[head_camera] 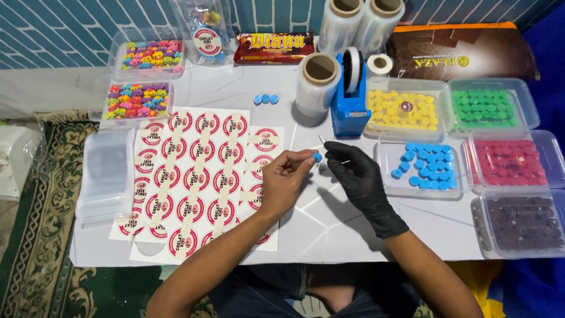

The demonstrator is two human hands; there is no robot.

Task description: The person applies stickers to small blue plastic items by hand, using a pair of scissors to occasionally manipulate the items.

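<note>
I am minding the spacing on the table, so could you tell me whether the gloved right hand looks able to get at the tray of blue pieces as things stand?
Probably yes. The right hand hovers just beside the blue tray, which is open-topped, with only bare table between them.

One small round blue candy piece (317, 157), flat disc form, is pinched at the fingers of the bare left hand (285, 179) and raised above the bench middle. A thin pointed metal pick (322, 141), tilted upright, sits in the gloved right hand (359, 179), just beside the candy.
</note>
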